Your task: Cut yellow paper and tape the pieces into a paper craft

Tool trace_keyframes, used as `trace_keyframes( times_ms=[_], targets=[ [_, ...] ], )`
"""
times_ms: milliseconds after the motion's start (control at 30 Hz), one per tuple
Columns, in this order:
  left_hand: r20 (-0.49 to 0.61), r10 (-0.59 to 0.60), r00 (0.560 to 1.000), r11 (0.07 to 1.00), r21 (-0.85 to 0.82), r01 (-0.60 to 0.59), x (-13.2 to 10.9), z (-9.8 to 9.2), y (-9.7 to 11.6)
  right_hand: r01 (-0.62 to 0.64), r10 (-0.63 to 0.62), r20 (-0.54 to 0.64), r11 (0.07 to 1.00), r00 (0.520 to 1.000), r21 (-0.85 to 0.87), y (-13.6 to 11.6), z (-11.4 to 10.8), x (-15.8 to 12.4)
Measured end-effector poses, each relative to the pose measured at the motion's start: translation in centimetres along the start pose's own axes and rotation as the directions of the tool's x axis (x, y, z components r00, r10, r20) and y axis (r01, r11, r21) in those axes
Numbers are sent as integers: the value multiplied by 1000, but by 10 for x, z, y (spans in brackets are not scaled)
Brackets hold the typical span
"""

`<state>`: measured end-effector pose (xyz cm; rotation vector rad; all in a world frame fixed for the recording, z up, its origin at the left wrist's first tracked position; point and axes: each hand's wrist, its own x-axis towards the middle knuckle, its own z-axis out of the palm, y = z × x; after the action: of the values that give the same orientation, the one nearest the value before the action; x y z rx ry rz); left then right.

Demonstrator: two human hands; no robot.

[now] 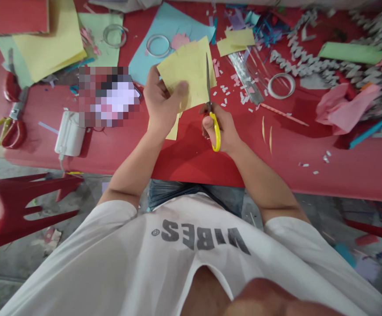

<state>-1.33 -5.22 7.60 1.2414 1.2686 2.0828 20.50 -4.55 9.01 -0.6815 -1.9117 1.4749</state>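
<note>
My left hand (164, 98) grips yellow paper (191, 66), thumb on top and fingers underneath. The paper seems to be in more than one layer. In my right hand (224, 127) is a pair of scissors (216, 131) with yellow handles, blades pointing away from me along the paper's right edge. The blades look nearly closed, and whether they touch the paper I cannot tell. A narrow yellow paper piece (173, 131) lies on the table just below my left hand. Two thin yellow slivers (270, 139) rest to the right of my right hand.
Across the red table (309, 171) lie a blue sheet (145, 48), tape rolls (281, 85), a pink pencil (285, 115), crumpled pink paper (345, 107) and many scraps. At left are larger scissors (15, 115) and a white power bank (70, 134) with a cable. A red chair (23, 206) stands below.
</note>
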Motion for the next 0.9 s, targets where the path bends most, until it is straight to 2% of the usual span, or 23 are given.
trace_keyframes(
  times_ms=[133, 333, 500, 900],
  targets=[
    [-8, 28, 1000, 1000, -6, -28, -1, 3, 10, 1, -1, -1, 1000, 1000, -20, 0, -1, 0],
    [-21, -41, 999, 999, 18, 41, -2, 4, 8, -12, 12, 9, 1000, 1000, -27, -3, -2, 0],
    [-10, 10, 1000, 999, 43, -9, -4, 4, 12, -13, 13, 4, 1000, 1000, -15, -4, -1, 0],
    [17, 23, 1000, 1000, 1, -23, -3, 6, 14, -48, 48, -30, 999, 998, 2, -3, 3, 1]
  ],
)
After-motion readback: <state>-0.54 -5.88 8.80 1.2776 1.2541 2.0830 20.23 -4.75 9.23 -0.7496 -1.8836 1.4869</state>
